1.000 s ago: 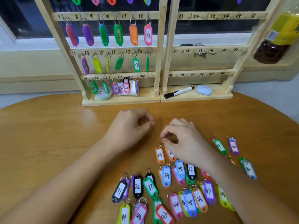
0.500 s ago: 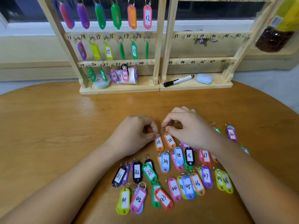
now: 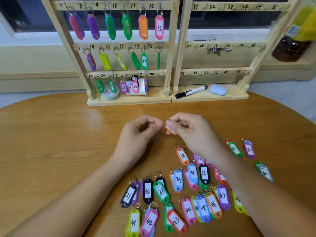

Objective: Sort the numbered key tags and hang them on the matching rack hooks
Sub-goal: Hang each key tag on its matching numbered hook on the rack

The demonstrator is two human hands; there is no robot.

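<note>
Head view: held just over the wooden surface [image 3: 51, 142], between the racks and the spread of loose tags [image 3: 203, 173], a small orange key tag [image 3: 169, 131], oblong plastic with a white paper label, its number covered by fingertips. Pinched at its upper end by the right hand [image 3: 193, 134], thumb and forefinger fingers clamped on it, the rest curled. Left hand [image 3: 138, 135] just beside it, fingers curled, thumb and forefinger tips brought together at the tag's ring end; impossible to tell whether gripping the ring or only touching. On the surface nearer the body, glossy tags in black, green, blue, pink, purple and orange with steel rings, handwritten 25, 30 to 36 and 41 to 47. Left rack [image 3: 171, 48] of pale raw wood, rails inked 8 to 24, hung with tags, readable 12, 17, 19, 21, 22. Right rack [image 3: 239, 44] inked 31 to 34, 37 to 42, 43 to 47. On its base a black-capped white marker [image 3: 191, 91] and a rounded pale-blue case [image 3: 218, 89]
</note>
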